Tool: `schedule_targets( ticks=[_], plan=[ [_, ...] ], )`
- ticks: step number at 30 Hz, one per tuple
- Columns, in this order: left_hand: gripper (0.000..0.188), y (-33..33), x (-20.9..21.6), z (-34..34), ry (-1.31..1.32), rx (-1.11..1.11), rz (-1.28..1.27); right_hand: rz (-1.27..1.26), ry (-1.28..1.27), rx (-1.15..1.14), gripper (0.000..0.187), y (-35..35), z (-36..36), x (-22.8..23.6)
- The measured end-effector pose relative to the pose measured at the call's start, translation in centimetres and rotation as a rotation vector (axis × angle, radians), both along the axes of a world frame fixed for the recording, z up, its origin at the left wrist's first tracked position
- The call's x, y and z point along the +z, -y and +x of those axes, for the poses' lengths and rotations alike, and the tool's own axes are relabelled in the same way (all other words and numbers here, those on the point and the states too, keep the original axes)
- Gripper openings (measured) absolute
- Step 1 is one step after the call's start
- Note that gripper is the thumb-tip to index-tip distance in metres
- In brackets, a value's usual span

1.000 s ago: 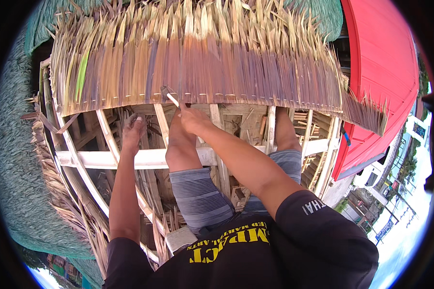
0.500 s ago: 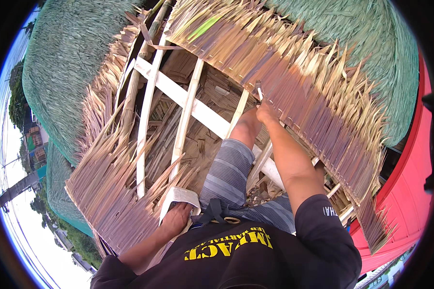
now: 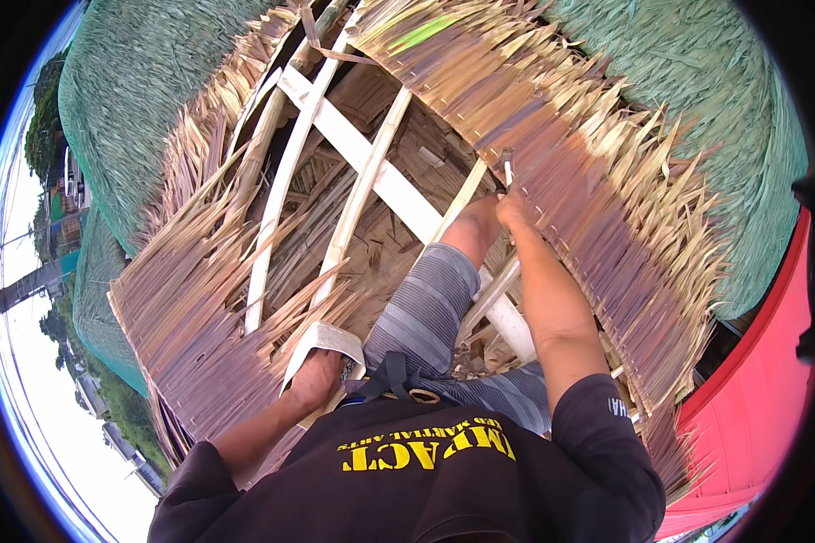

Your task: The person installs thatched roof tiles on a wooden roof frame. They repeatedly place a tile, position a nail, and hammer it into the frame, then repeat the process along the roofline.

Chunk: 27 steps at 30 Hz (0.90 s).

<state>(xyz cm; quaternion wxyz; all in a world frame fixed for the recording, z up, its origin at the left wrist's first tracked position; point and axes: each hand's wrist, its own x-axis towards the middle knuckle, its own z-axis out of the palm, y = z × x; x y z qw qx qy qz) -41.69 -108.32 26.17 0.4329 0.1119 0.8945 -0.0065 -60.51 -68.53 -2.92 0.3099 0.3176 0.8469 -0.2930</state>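
Note:
My right hand [image 3: 514, 213] is closed around what looks like a hammer [image 3: 508, 166], its metal head showing just beyond the fist. The hammer is at the lower edge of a brown palm-leaf thatch panel [image 3: 570, 181], above my bent knee. My left hand [image 3: 317, 376] reaches into a white open-topped container [image 3: 330, 338] by my waist. Its fingers are hidden inside, so what they touch cannot be seen. A second thatch panel [image 3: 186, 335] lies to the left, with loose leaf ends pointing toward the container.
Pale wooden strips [image 3: 362, 195] cross a white board [image 3: 398, 201] over an opening with dry leaf debris below. Green netting over thatch [image 3: 145, 118] rises at the far left and far right. A red metal roof [image 3: 752, 398] slopes at the right.
The view has shifted slightly, so the roof frame sits higher and further right. My right hand stays on the hammer by the panel edge, and my left stays in the container.

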Motion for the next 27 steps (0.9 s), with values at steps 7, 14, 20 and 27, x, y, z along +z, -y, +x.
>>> schedule_targets(
  ticks=[7, 14, 20, 27],
  plan=[
    [0.024, -3.6, 7.9, -8.1, 0.015, 0.128, 0.494, -0.049, -0.036, -0.040, 0.049, -0.5, 0.7, -0.4],
    [0.014, -14.7, -15.7, -27.8, -0.274, 0.270, 0.817, -0.153, -0.017, -0.104, 0.039, -1.1, 2.2, -1.0],
    [0.018, -26.1, -34.5, -34.5, -0.366, -0.032, 0.795, -0.218, -0.061, -0.257, 0.031, -0.3, 3.5, -1.7],
    [0.024, -26.8, -41.7, -35.7, -0.254, -0.357, 0.565, -0.273, -0.128, -0.290, 0.029, -1.4, 3.4, 0.1]
  ],
)
